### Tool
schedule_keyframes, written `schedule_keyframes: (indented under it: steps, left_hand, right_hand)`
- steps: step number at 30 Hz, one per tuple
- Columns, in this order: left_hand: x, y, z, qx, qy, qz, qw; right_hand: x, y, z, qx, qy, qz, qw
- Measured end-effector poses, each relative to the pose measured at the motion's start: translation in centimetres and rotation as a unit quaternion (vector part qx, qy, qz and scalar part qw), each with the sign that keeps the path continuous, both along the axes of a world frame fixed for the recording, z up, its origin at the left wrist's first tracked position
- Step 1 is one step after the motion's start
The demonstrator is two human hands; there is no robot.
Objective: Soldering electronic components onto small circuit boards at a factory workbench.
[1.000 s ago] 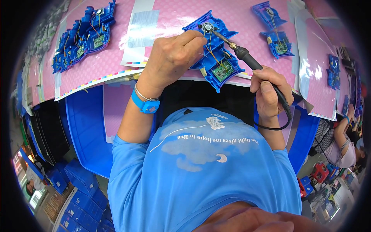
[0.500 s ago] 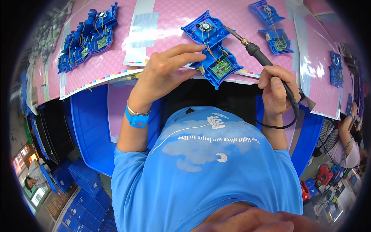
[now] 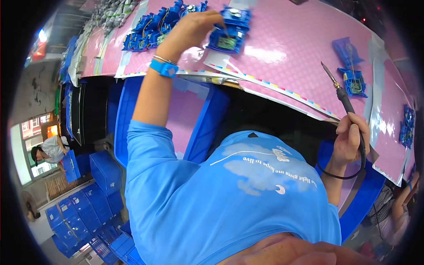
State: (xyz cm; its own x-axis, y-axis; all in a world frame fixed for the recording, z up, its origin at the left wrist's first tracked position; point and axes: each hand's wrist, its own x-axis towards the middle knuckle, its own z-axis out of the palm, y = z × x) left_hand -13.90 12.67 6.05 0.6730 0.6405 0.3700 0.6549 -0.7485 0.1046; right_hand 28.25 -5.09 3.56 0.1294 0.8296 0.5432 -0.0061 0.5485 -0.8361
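The left hand (image 3: 194, 30) reaches over the tabletop (image 3: 282, 57), well back from its near edge and toward its left end. Its fingers (image 3: 215, 18) are bent and lie against the left side of an open blue plastic housing (image 3: 242, 27), overlapping the edge of its farther half. Whether they pinch that edge or only touch it, I cannot tell, as the housing is blurred. The housing's nearer half, which holds a green circuit board (image 3: 226, 43), extends from the fingertips toward the near edge; a round speaker (image 3: 236, 12) sits in the farther half. To the left of the housing, a row of similar blue housings (image 3: 152, 28) stands close together, partly behind the left hand.

The right hand (image 3: 351, 139) is by the near edge, toward the right end, with its fingers closed around the black handle of a soldering iron (image 3: 344, 98). The iron's metal tip points toward the far side, well apart from the housing at the left hand. Just right of the iron lies another open housing (image 3: 354, 81), with one more (image 3: 406, 126) beyond it, near the right end.
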Motion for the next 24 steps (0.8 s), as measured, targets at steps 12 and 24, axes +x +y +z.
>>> schedule_keyframes:
  steps: [12,24]
  left_hand:
    - [-6.5,-1.2,2.3,0.111,0.004,0.173,0.979]
    - [25.9,-0.2,-1.9,-0.029,-0.154,-0.081,0.984]
  right_hand:
    - [1.2,-0.2,-0.2,0.008,-0.02,-0.022,1.0]
    - [4.1,4.8,0.6,0.032,-0.316,-0.241,0.917]
